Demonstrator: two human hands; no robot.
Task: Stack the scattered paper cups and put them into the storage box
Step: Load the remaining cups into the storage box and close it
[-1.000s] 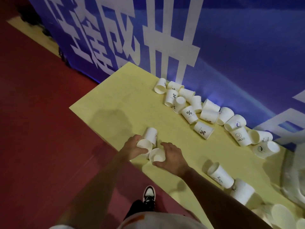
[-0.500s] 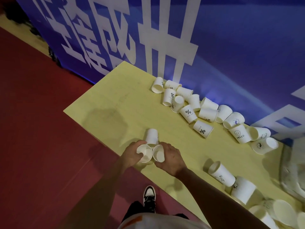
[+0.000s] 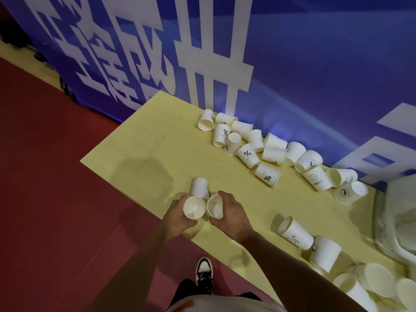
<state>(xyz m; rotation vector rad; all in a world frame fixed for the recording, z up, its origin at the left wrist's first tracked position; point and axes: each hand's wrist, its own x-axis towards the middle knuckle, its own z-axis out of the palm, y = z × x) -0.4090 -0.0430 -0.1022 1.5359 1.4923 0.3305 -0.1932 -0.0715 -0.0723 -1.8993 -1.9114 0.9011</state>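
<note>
My left hand (image 3: 177, 216) grips a white paper cup (image 3: 194, 208) with its mouth facing up, at the near edge of the yellow table (image 3: 157, 140). Right beside it, my right hand (image 3: 231, 213) grips a second paper cup (image 3: 215, 206), tilted with its mouth toward the left one; the rims nearly touch. A third cup (image 3: 200, 188) stands upside down just behind them. Several more paper cups (image 3: 247, 152) lie scattered in a row along the blue wall. The translucent storage box (image 3: 382, 224) shows at the right edge.
More cups (image 3: 295, 233) lie near the table's front right, and several others (image 3: 371, 284) bunch at the bottom right corner. A blue banner (image 3: 292, 64) with white characters backs the table. Red floor (image 3: 56, 199) lies to the left; my shoe (image 3: 204, 272) is below the table edge.
Both hands have lifted their cups slightly and brought them closer together, mouths nearly touching. The right cup has tilted toward the left one.
</note>
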